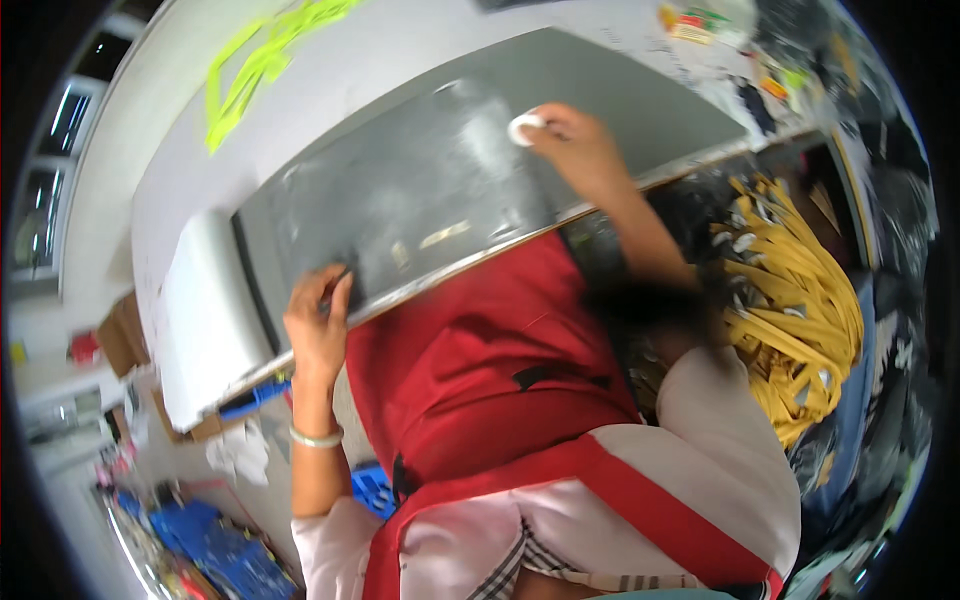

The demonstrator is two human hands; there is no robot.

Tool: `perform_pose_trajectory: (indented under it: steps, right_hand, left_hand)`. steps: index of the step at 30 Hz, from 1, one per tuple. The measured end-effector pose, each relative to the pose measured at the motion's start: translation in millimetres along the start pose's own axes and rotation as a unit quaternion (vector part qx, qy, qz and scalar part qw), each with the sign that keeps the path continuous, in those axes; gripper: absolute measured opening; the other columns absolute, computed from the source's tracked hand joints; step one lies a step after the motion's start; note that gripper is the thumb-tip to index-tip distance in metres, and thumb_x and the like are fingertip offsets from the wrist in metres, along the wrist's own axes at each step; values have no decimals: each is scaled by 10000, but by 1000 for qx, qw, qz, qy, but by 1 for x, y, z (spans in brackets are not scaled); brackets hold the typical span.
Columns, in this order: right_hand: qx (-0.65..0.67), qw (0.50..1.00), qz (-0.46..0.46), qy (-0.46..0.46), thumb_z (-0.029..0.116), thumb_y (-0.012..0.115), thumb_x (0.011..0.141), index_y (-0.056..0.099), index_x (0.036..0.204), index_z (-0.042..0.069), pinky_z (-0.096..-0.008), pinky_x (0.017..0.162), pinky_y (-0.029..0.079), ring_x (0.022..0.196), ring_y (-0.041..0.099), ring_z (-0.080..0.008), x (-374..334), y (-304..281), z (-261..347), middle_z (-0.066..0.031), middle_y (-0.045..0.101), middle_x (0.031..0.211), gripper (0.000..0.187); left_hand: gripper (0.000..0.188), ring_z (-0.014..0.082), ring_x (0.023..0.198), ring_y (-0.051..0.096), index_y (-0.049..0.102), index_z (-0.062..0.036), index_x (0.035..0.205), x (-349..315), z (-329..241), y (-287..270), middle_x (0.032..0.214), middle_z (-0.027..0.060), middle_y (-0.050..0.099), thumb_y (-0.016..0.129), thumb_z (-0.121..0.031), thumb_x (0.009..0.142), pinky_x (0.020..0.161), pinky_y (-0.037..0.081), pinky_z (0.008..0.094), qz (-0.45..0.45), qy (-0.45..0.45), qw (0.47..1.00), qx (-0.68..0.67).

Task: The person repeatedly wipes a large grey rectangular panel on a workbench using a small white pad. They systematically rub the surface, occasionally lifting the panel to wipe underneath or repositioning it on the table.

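Observation:
A clear, shiny plastic sheet or bag [400,190] lies flat on a dark grey board [620,90] along the near edge of the table. Two small pale strips [445,235] show on its near part. My left hand [318,312] is at the sheet's near left corner, its thumb and fingers pinched together; a dark bit shows at the fingertips, but what they grip is unclear. Above the sheet's right end, my right hand [580,150] holds a small white round piece [525,128] between thumb and fingers. Its exact kind is blurred.
A white sheet [205,310] curls over the board's left end. Bright yellow-green strips [250,80] lie at the far left. Small packets [692,25] and a dark item [755,105] are at the far right. Mustard-yellow straps [790,320] are heaped below the table on the right.

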State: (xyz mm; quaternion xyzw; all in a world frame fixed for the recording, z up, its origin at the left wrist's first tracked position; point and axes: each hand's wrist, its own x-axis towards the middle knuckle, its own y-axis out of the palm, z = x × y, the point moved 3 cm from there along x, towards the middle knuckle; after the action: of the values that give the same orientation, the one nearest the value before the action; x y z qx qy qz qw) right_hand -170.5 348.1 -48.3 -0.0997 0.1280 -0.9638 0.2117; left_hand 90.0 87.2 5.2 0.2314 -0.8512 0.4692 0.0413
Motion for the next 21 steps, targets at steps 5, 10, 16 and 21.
perform_pose_trajectory:
  steps: [5, 10, 16, 21]
  right_hand:
    - [-16, 998, 37, 48, 282, 695, 911, 676, 1048, 9, -272, 749, 478, 831, 623, -107, -12, 7, 24, -71, 715, 905, 306]
    - [80, 994, 43, 64, 254, 713, 920, 687, 1051, 18, -244, 793, 492, 897, 617, -88, -1, 4, 9, -17, 695, 955, 271]
    - [128, 987, 62, 71, 206, 701, 940, 671, 1058, -2, -259, 948, 517, 973, 634, -111, 4, 13, 17, -58, 675, 1027, 240]
    - [129, 987, 69, 60, 210, 702, 940, 667, 1057, -12, -267, 954, 518, 986, 634, -116, 7, 17, 17, -66, 677, 1029, 253]
  left_hand:
    - [185, 275, 836, 651, 705, -1, 1020, -24, 31, -25, 955, 137, 666, 743, -65, 851, 775, 530, 344, 34, -24, 998, 57]
    - [310, 317, 1004, 602, 703, -20, 1058, -33, 28, -31, 1042, 129, 660, 796, -143, 789, 853, 507, 393, 70, 11, 995, 65]
    - [298, 315, 969, 600, 714, -21, 1038, -42, 34, -34, 1027, 130, 654, 798, -145, 779, 825, 507, 397, 59, 33, 995, 73]
    - [248, 302, 893, 598, 721, -21, 967, -43, 35, -33, 960, 94, 655, 788, -162, 774, 777, 503, 397, 34, 39, 996, 71]
